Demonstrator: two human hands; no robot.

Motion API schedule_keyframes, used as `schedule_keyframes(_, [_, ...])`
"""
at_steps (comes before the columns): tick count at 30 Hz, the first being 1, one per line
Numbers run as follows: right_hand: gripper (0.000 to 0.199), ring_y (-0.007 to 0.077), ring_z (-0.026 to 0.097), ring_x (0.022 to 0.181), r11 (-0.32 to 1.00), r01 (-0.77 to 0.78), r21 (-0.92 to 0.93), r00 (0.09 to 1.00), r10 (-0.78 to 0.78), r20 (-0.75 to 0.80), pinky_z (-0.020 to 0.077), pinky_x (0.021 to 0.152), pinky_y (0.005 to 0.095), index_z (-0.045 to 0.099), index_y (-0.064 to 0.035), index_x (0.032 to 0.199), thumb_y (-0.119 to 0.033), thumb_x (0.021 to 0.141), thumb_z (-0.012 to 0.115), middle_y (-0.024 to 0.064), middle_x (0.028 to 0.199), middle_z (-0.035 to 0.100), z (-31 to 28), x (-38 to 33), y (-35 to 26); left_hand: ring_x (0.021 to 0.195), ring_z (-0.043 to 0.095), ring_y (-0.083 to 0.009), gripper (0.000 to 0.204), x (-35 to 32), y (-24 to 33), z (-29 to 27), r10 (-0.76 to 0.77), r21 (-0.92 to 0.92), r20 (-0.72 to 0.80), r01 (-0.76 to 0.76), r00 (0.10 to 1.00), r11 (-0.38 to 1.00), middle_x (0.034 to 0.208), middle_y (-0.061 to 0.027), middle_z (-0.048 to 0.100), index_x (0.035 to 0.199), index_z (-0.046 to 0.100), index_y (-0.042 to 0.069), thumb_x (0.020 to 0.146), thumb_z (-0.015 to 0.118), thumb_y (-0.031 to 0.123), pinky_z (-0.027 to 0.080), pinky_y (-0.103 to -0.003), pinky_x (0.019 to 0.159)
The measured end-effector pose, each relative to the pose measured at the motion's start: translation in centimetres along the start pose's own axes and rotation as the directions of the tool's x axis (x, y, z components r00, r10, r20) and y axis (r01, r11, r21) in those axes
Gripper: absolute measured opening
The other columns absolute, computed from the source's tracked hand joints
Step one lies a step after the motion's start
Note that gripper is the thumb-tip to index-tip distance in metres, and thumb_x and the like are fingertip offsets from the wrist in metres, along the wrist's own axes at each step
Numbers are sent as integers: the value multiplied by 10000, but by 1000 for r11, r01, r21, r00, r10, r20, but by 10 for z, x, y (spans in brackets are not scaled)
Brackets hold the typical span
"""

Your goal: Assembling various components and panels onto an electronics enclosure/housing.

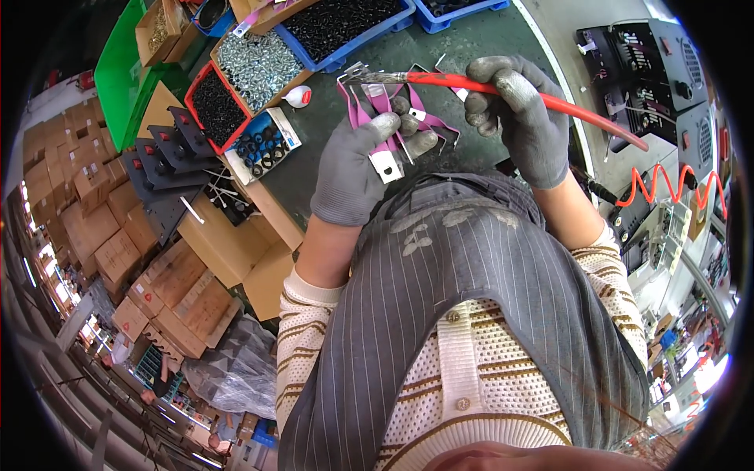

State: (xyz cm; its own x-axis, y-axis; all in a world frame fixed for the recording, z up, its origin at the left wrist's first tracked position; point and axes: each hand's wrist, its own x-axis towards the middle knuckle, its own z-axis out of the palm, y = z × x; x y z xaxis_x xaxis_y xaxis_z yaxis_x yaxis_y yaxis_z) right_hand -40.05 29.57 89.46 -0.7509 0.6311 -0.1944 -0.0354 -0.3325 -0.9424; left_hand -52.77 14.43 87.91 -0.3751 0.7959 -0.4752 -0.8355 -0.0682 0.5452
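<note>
My left hand [357,161], in a grey work glove, is closed around several purple strips with silver ends [385,166], which look like bent metal brackets. Its thumb presses across them, and the strips fan out above and to the right of the fingers. My right hand [525,118], gloved and smudged pale at the fingertips, grips a long red-handled brush [448,80]. The brush's handle runs out past the hand to the right. Its metal collar and tip reach left to the upper ends of the brackets; whether the tip touches them I cannot tell.
On the dark green table [491,47] stand a red bin of black screws [214,108], a box of silver fasteners [259,67] and a blue tray of black fasteners [342,27]. A small white-and-red bottle [298,96] lies nearby. Black panels [640,67] are at right, cardboard boxes [126,243] at left.
</note>
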Motion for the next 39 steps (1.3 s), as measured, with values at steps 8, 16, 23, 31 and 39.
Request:
schedule_keyframes(8, [338, 115, 530, 601, 977, 103, 184, 993, -111, 34, 400, 530, 212, 567, 31, 1050, -226, 896, 411, 88, 726, 587, -29, 2, -1, 747, 511, -101, 379, 20, -13, -48, 113, 172, -79, -98, 990, 980, 973, -61, 525, 1219, 452, 7, 840, 477, 17, 458, -230, 597])
schedule_keyframes(16, [334, 100, 540, 633, 996, -78, 45, 972, 86, -220, 401, 555, 205, 578, 0, 1065, -245, 899, 423, 49, 750, 592, -67, 0, 32, 642, 589, -173, 228, 83, -42, -121, 414, 922, -190, 17, 890, 387, 748, -41, 634, 955, 649, 87, 770, 669, 220, 452, -304, 595])
schedule_keyframes(23, [392, 109, 532, 639, 990, -107, 93, 964, 126, -232, 399, 556, 221, 536, 32, 1135, -278, 924, 423, 60, 766, 584, -73, -1, 46, 887, 591, -333, 276, 140, -62, -110, 317, 977, 53, 17, 947, -215, 932, -139, 614, 982, 627, 147, 768, 633, 321, 473, -431, 739])
schedule_keyframes(31, [258, 93, 459, 546, 976, -114, 183, 989, 130, -77, 359, 497, 197, 537, -2, 1036, -191, 874, 468, 59, 683, 547, -76, -7, 36, 852, 541, -322, 276, 133, -62, -132, 586, 967, 104, 56, 804, -249, 920, -121, 564, 968, 627, 118, 766, 659, 304, 449, -389, 790])
schedule_keyframes(39, [246, 83, 392, 512, 958, 52, 283, 986, -94, 137, 268, 448, 208, 570, -17, 919, -211, 801, 473, 55, 656, 510, -70, -1, 14, 712, 548, -122, 205, 36, -13, -53, 304, 537, -19, -246, 953, 807, 876, -64, 599, 1009, 571, 13, 818, 538, 82, 433, -230, 613])
